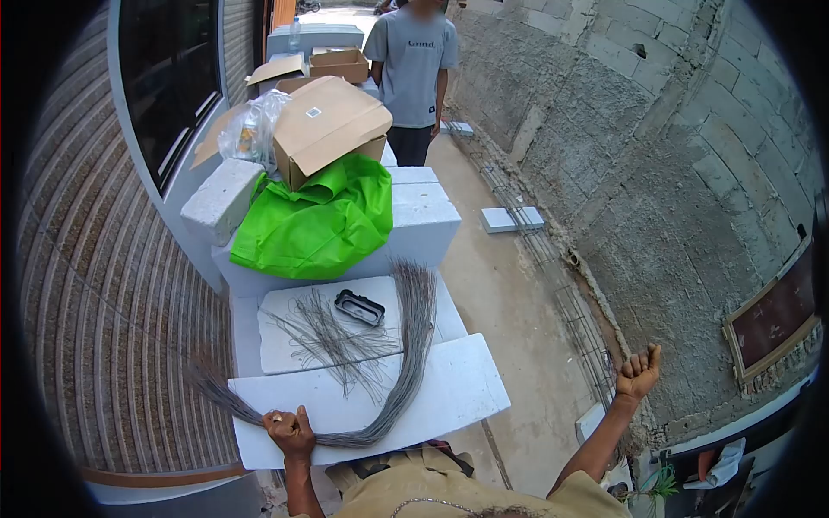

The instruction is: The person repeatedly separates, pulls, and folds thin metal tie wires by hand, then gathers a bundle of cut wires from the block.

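Observation:
My left hand (291, 433) is closed around a thick bundle of thin grey wires (393, 414) near its left part. The bundle curves to the right and up over a white block (466, 380). Loose wires (337, 337) lie spread on the white surface behind, beside a small black oblong frame (359, 307). Out to the right, away from the blocks, my right hand (639, 373) is raised with its fingers curled in; whether anything is inside is too small to tell.
A green bag (319, 224), a cardboard box (332, 121) and a white block (223, 200) rest on the stacked blocks ahead. A person (414, 73) stands beyond them. Steel rebar (553, 268) lies along the rough wall (622, 173) at right.

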`<state>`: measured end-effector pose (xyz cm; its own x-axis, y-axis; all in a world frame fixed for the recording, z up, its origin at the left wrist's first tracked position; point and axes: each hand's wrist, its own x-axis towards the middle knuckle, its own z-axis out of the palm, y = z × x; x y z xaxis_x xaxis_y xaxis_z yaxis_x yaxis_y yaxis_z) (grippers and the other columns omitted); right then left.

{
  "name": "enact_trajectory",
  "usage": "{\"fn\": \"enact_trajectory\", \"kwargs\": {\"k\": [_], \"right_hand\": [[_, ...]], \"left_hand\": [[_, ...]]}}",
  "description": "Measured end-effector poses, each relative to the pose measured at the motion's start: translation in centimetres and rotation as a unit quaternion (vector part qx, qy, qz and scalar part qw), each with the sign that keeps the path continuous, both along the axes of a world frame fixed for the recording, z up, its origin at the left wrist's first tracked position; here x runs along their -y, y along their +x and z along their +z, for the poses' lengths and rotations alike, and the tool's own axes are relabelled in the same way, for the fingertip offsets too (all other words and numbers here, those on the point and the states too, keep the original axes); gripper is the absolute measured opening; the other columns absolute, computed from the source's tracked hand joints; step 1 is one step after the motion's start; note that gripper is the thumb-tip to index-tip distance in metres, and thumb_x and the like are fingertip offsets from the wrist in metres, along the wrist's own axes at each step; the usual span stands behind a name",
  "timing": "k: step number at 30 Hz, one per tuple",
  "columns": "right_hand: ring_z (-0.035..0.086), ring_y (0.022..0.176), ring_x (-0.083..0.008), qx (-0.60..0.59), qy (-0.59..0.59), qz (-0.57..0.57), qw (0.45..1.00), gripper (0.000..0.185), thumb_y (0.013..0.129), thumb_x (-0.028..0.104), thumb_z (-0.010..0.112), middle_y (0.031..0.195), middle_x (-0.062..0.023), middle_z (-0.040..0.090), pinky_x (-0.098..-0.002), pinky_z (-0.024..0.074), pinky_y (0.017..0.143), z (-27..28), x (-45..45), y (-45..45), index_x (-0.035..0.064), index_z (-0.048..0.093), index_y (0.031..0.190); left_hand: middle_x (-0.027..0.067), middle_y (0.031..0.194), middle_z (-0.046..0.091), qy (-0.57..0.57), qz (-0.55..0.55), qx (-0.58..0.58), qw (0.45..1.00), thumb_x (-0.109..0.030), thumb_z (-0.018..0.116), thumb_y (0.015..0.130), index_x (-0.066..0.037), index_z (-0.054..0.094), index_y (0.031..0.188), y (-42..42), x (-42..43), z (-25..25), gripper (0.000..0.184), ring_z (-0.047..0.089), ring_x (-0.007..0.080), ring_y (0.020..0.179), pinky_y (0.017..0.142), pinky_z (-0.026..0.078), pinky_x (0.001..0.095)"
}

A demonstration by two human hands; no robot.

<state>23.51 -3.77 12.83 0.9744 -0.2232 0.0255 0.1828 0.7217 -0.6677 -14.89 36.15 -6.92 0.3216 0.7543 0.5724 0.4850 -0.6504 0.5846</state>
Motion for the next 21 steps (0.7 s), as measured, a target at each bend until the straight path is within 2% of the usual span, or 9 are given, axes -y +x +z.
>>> {"fn": "enact_trajectory", "kwargs": {"k": [5,9,13,16,17,19,20,21], "right_hand": [[0.020,0.042,-0.0030,0.086,0.028,-0.095,0.991,0.022,0.093,0.028,0.056,0.053,0.0061,0.027,-0.0201,0.0134,0.033,2.4,9.8,-1.2,0.0066,0.061,0.094],[0.021,0.045,-0.0044,0.209,-0.042,-0.055,0.975,0.024,0.094,0.022,0.054,0.055,0.0038,0.029,-0.0214,0.0150,0.036,4.9,16.3,-4.0,0.0007,0.059,0.103],[0.022,0.047,-0.0057,0.261,-0.119,-0.026,0.958,0.023,0.093,0.017,0.054,0.057,0.0024,0.029,-0.0225,0.0174,0.040,8.4,19.7,-7.4,-0.0030,0.056,0.103],[0.022,0.046,-0.0065,0.264,-0.115,-0.050,0.956,0.020,0.091,0.017,0.056,0.056,0.0024,0.029,-0.0230,0.0173,0.042,9.4,19.3,-10.7,-0.0020,0.055,0.098],[0.022,0.046,-0.0064,0.268,-0.103,-0.068,0.956,0.020,0.091,0.018,0.056,0.055,0.0028,0.029,-0.0230,0.0168,0.041,9.2,18.6,-11.8,-0.0013,0.056,0.097],[0.022,0.045,-0.0063,0.282,-0.088,-0.072,0.953,0.019,0.091,0.019,0.057,0.054,0.0038,0.029,-0.0227,0.0158,0.040,8.1,17.5,-13.8,0.0000,0.058,0.094],[0.022,0.045,-0.0062,0.290,-0.084,-0.060,0.951,0.019,0.091,0.020,0.057,0.053,0.0044,0.029,-0.0225,0.0153,0.040,7.3,16.7,-14.6,0.0007,0.060,0.092],[0.021,0.044,-0.0058,0.292,-0.070,-0.059,0.952,0.020,0.091,0.022,0.056,0.053,0.0049,0.029,-0.0222,0.0151,0.039,6.3,15.4,-15.4,0.0024,0.062,0.090]], "left_hand": [[0.0095,0.041,0.040,0.007,-0.007,-0.006,1.000,-0.007,0.064,0.075,-0.004,0.045,0.048,-0.5,-0.7,-1.2,0.033,0.039,0.0289,0.046,0.071,0.037,0.0404],[0.0064,0.042,0.042,0.001,-0.022,-0.036,0.999,-0.010,0.066,0.077,-0.005,0.050,0.051,-1.2,-0.7,-1.3,0.031,0.042,0.0257,0.048,0.072,0.038,0.0387],[0.0062,0.058,0.053,-0.016,-0.031,-0.011,0.999,-0.008,0.068,0.077,-0.004,0.060,0.068,-0.5,0.0,0.1,0.013,0.049,0.0225,0.060,0.069,0.039,0.0364],[0.0053,0.063,0.055,0.051,-0.132,0.032,0.989,-0.003,0.067,0.076,-0.004,0.061,0.075,1.6,2.3,2.7,0.005,0.051,0.0214,0.063,0.065,0.040,0.0353],[0.0055,0.062,0.055,0.012,-0.193,0.056,0.979,-0.003,0.066,0.075,-0.004,0.061,0.072,2.6,3.7,3.0,0.006,0.051,0.0216,0.061,0.061,0.041,0.0338],[0.0087,0.072,0.057,-0.138,-0.358,0.069,0.921,-0.015,0.061,0.079,-0.003,0.054,0.088,5.0,7.2,3.4,0.018,0.053,0.0229,0.071,0.066,0.043,0.0343],[0.0103,0.077,0.058,-0.241,-0.448,0.054,0.859,-0.022,0.059,0.081,-0.002,0.051,0.097,6.7,9.6,3.3,0.027,0.054,0.0235,0.076,0.069,0.044,0.0345],[0.0118,0.082,0.059,-0.351,-0.542,0.017,0.763,-0.028,0.057,0.083,-0.001,0.047,0.105,8.6,12.3,2.9,0.036,0.056,0.0241,0.081,0.071,0.045,0.0348]]}}
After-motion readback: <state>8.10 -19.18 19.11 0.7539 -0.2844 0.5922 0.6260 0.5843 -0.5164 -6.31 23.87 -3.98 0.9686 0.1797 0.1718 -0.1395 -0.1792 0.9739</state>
